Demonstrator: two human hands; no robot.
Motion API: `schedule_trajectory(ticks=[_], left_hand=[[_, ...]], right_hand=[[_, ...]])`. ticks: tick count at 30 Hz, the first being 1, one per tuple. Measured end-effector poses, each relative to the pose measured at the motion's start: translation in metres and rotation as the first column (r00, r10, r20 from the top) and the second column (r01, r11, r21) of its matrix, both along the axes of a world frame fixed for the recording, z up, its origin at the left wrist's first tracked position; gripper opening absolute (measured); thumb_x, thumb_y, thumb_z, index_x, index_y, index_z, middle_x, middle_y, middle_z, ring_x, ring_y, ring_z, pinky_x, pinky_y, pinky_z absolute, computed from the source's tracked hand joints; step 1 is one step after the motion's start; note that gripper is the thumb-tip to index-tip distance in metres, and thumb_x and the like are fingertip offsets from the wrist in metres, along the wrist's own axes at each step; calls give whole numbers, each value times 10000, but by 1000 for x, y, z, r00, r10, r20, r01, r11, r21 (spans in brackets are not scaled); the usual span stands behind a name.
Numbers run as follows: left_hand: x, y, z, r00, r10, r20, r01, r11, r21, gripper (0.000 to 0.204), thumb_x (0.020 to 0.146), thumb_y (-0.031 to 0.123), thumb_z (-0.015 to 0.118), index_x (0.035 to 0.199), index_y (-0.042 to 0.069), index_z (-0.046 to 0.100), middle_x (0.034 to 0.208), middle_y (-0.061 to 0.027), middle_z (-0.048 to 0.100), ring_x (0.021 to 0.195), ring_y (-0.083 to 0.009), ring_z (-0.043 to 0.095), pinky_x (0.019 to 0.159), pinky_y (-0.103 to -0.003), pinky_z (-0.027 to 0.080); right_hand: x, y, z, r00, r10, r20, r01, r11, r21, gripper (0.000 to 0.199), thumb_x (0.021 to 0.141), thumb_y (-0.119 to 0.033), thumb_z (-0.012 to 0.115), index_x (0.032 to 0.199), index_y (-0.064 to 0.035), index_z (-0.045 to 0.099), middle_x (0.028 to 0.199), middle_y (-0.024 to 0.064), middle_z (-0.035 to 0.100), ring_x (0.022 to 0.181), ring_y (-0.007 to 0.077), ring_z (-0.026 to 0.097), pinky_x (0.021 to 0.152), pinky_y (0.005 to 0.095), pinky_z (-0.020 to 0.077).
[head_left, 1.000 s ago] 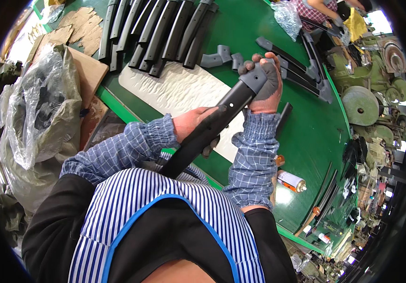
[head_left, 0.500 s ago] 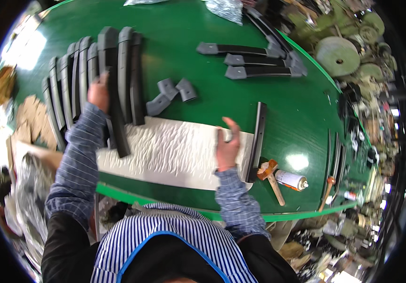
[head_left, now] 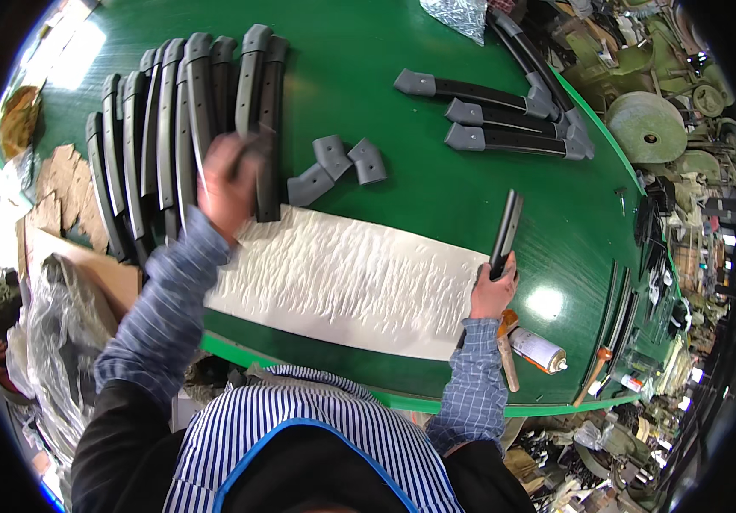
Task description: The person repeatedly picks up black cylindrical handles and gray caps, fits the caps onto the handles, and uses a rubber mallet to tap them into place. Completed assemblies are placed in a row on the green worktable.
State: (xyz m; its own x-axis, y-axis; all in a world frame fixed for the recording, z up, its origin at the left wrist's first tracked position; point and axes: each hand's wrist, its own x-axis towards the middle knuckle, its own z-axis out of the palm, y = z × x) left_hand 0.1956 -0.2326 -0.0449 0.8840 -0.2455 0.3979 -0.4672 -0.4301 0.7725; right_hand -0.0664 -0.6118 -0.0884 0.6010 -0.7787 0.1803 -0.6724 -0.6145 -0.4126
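Observation:
My right hand [head_left: 494,292] is closed round the lower part of a black bar [head_left: 509,227] at the right end of a white textured sheet [head_left: 351,278]. My left hand [head_left: 228,190] is smeared by motion over the row of dark bars with grey end caps [head_left: 163,128], above the sheet's left end. Its fingers look bent, with a dark blur at their tips; whether they hold anything cannot be made out. Three loose grey angled connectors [head_left: 331,156] lie just right of that row.
A mallet [head_left: 507,359] and a spray can [head_left: 539,350] lie beside my right forearm. Joined bars [head_left: 505,141] rest at the far right. Near the right edge are thin black strips [head_left: 620,312] and a wooden-handled tool [head_left: 592,376]. Clear plastic wrapping [head_left: 69,325] hangs at the left.
My left hand has let go of the bar it held among the row and moved right. My right hand, open before, has closed on the black bar at the sheet's right end.

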Motion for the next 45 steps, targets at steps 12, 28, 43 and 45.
schedule_trajectory(ticks=[12, 28, 43, 45], left_hand=[[-120, 16, 4, 392, -622, -678, -473, 496, -728, 514, 1007, 515, 484, 1336, 122, 524, 935, -64, 638, 803, -213, 646, 735, -414, 556], [-104, -3, 47, 243, -959, -145, -426, 29, -904, 744, 976, 631, 426, 1430, 42, 436, 1007, -178, 670, 831, -315, 658, 779, -447, 531], [-146, 15, 112, 222, -972, 73, -151, -108, -983, 717, 974, 589, 488, 1441, 50, 418, 1014, -155, 642, 855, -267, 635, 804, -426, 528], [-155, 17, 110, 204, -976, 80, -185, -119, -976, 710, 971, 585, 498, 1447, 65, 417, 1022, -158, 643, 853, -266, 631, 812, -419, 514]], right_hand=[[144, 134, 36, 758, 592, 274, -627, 777, 56, 378, 851, -222, 707, 1172, -44, 618, 1079, 180, 654, 1010, 313, 628, 891, 392, 505], [24, 68, -5, 868, -126, 481, -488, -27, 873, 466, 806, -21, 730, 1193, -65, 475, 1029, 147, 591, 922, 270, 638, 816, 401, 589], [-172, 138, 108, 468, 840, 276, -359, -104, 927, 524, 839, -96, 704, 1322, 6, 530, 1235, 124, 623, 1158, 201, 582, 1030, 304, 437], [-167, 134, 111, 408, 885, 223, -290, -106, 951, 480, 822, -99, 713, 1265, 7, 559, 1176, 113, 645, 1087, 188, 618, 989, 302, 472]])
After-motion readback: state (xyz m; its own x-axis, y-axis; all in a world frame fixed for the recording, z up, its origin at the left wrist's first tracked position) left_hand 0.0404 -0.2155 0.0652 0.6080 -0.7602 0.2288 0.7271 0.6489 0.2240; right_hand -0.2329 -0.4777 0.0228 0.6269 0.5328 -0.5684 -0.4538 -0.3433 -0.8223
